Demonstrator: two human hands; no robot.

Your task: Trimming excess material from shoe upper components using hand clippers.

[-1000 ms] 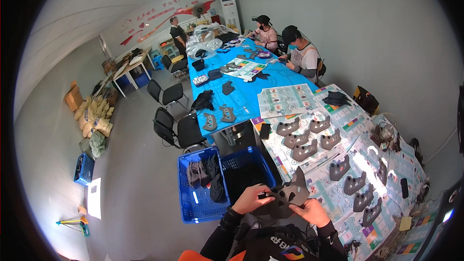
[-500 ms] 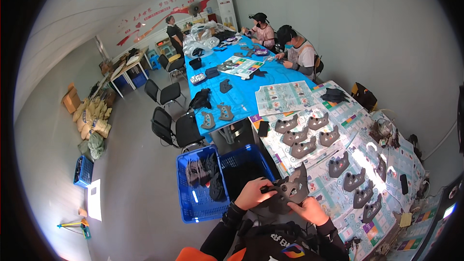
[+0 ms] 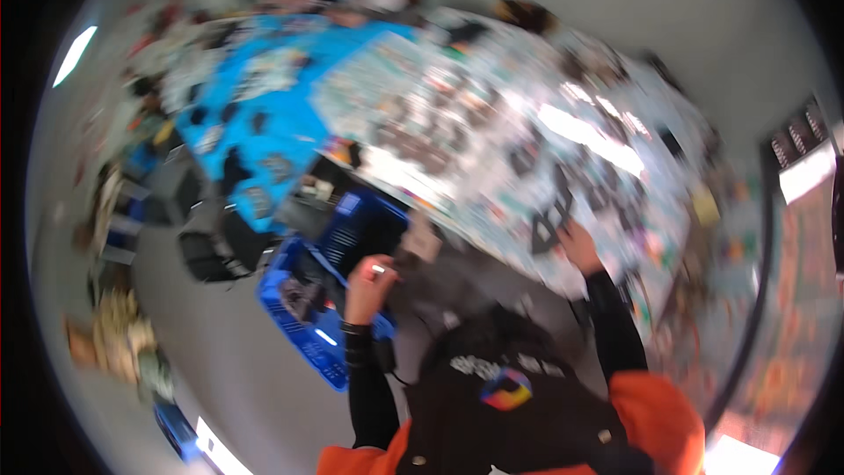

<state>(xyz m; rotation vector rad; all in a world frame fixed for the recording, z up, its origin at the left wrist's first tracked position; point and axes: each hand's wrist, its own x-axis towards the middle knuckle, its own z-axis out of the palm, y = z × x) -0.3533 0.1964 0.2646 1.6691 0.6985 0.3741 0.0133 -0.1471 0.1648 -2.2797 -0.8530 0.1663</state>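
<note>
The picture is smeared by motion. My right hand (image 3: pixel 580 248) is at the table's near edge, its fingers closed on a dark grey moulded piece (image 3: pixel 547 229) with cut-out holes. My left hand (image 3: pixel 367 288) is farther left, over the side of the blue crates, with its fingers curled. A small bright glint shows at those fingers, and a dark blurred shape lies beside them; what the hand holds cannot be made out. Several similar grey pieces (image 3: pixel 422 151) lie on the printed sheets covering the table, and others (image 3: pixel 607 189) lie beyond my right hand.
Two blue plastic crates (image 3: pixel 294 334) stand on the floor left of the table, with dark parts in one. A blue-covered table (image 3: pixel 294 123) extends to the far left, where two people sit. Black chairs (image 3: pixel 220 242) stand beside it. A dark screen-like panel (image 3: pixel 796 136) is at the right.
The view has swung to the right. My hands, both on one grey piece before, are now apart: the right at the table with a grey piece, the left by the crates.
</note>
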